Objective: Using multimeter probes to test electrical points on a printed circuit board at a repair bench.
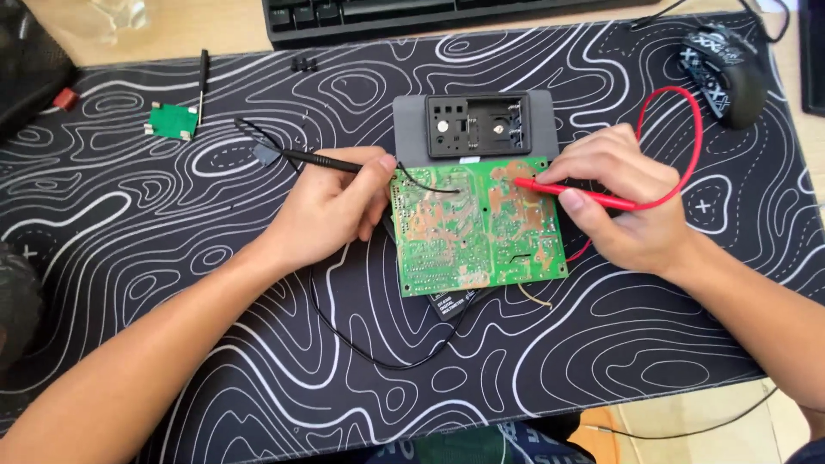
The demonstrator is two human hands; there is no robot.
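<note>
Left hand [331, 210]: closed around a black probe [322, 160], held like a pen between thumb and fingers. The probe tip is hidden behind the thumb at the left edge of the green circuit board [477, 225]; whether it touches the board cannot be told. A thin black lead [378, 357] is seen running from under the hand, looping toward the near edge of the mat.

Right hand [632, 206]: clamped on a red probe [567, 191], pinched between thumb and fingers. Its tip is laid on the upper right part of the board, on a bare copper patch. A red lead [692, 129] arcs up and over the back of the hand; its lower run is concealed by the hand.

Circuit board: solder side up, lying between the two hands, touching both. Partly covered beneath it, a dark flat item, only a corner visible, kind not discernible. Just behind it, a grey housing [474, 123] with a black recessed insert.

Patterned black-and-white mat [172, 258]: covers the bench. Far left, a small green board [174, 120] beside a thin black tool [203, 82]. Keyboard [387, 15] cut off at top edge; mouse [726, 69] at top right.
</note>
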